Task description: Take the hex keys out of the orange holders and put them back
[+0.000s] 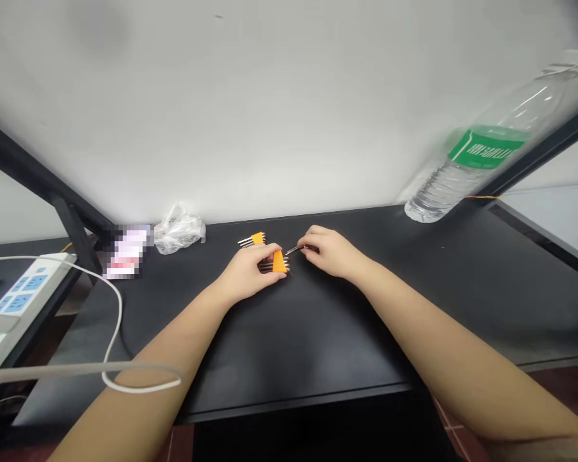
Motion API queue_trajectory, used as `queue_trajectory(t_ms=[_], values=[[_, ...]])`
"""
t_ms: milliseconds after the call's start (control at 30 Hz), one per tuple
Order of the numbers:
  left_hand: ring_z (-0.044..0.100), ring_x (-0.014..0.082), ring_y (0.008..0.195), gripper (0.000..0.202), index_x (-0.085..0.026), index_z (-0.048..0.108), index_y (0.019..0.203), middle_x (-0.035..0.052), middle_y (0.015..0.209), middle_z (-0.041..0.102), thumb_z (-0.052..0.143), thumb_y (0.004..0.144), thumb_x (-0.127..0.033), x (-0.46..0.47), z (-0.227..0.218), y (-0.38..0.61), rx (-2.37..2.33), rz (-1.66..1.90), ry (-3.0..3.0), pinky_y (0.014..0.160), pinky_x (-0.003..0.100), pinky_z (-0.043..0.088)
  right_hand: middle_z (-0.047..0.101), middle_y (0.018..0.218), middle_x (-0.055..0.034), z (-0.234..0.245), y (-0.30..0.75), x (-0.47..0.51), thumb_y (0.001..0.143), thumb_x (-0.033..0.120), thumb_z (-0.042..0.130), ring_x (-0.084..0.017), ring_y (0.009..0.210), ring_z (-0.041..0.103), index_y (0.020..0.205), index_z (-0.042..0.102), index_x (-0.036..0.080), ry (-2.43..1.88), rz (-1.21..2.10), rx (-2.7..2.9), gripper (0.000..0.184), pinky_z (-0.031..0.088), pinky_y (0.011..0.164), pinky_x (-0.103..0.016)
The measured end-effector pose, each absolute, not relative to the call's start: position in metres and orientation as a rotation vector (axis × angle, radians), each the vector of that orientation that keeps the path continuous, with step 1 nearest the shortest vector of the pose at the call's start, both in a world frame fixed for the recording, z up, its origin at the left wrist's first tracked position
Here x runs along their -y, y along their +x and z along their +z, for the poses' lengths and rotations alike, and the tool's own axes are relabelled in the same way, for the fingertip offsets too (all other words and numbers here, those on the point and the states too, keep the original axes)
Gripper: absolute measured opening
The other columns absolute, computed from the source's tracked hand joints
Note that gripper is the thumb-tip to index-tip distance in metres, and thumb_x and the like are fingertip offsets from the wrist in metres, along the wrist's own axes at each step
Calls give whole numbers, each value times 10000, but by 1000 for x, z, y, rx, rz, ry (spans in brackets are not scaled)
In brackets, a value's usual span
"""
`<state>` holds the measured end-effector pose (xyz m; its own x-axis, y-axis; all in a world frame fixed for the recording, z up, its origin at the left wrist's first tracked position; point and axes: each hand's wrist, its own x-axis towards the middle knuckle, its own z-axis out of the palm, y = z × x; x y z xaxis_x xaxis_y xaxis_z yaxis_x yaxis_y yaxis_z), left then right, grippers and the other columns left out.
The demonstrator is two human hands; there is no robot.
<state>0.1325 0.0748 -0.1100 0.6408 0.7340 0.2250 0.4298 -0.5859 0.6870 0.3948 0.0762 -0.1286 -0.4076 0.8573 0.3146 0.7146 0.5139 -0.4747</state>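
My left hand [250, 269] is closed around an orange holder [279, 262] with several metal rods through it; they look like hex keys. Just behind that hand lies a second orange piece [257, 238], also with several rods, their ends pointing left. My right hand [330, 251] pinches a thin dark metal hex key [293, 249], whose tip points left toward the holder and sits close to its upper right edge. Fingers cover the rest of this key, and the left hand hides part of the rods.
The black tabletop [298, 346] meets a pale wall. A crumpled clear plastic bag [178, 230] and a blurred-out pinkish item [128, 251] lie at left. A white power strip [24, 295] and cable [118, 314] are further left. A large water bottle [481, 151] stands right.
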Motion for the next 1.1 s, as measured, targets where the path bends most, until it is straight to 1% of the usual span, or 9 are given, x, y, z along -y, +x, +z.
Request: queue_trajectory(t_ms=[133,333,600,667,767,833,933,1000,1100], values=[[666,182,905,372,-244,650,1172,11,1030,710,750,817,-295,-76,-112,131,-914,666,2251,887,315,538,655,1040,-66,-133,399,-79,927,188,594,-178,834,631,1053,748,219,-1344,320,2314,201,512,813,-318],[674,186,925,385,-238,657,1181,22,1045,712,751,813,-301,-76,-113,131,-888,662,2225,883,317,558,656,1059,-71,-132,396,-78,944,190,579,-185,876,642,1090,745,220,-1375,295,2364,223,511,847,-314],[659,180,893,315,-237,672,1110,11,991,700,750,814,-311,-75,-109,132,-892,637,2252,859,306,547,648,1069,-70,-131,394,-77,954,187,567,-176,866,636,1124,747,226,-1417,297,2371,251,495,822,-297],[657,182,889,311,-239,671,1107,10,987,699,749,814,-309,-75,-109,132,-897,629,2265,854,307,544,644,1059,-67,-129,394,-76,960,186,553,-169,849,631,1093,752,226,-1434,289,2387,242,485,799,-287],[652,183,882,303,-239,669,1106,11,986,699,743,820,-307,-76,-108,132,-898,626,2278,855,311,540,641,1043,-69,-124,391,-74,955,201,550,-162,797,614,997,739,208,-1480,236,2428,194,459,734,-280],[651,187,879,302,-238,671,1106,16,986,700,741,822,-314,-76,-109,132,-898,626,2282,854,316,540,643,995,-74,-120,389,-71,928,204,572,-163,749,596,904,708,193,-1548,207,2471,139,428,670,-280],[662,195,903,332,-242,673,1134,22,1002,704,745,820,-323,-77,-110,131,-889,622,2264,864,319,544,642,886,-76,-113,385,-65,860,166,606,-163,668,559,790,636,188,-1686,239,2527,79,366,589,-284],[669,200,927,362,-246,671,1165,27,1022,705,748,819,-324,-77,-111,131,-882,621,2251,881,323,544,641,844,-72,-109,384,-61,820,137,614,-161,640,536,754,595,192,-1720,280,2537,89,338,572,-285],[666,203,928,388,-251,670,1187,31,1034,707,753,815,-323,-79,-112,131,-892,619,2255,890,332,543,632,798,-40,-103,384,-57,801,121,600,-153,634,519,747,551,202,-1593,383,2512,109,325,580,-275]])
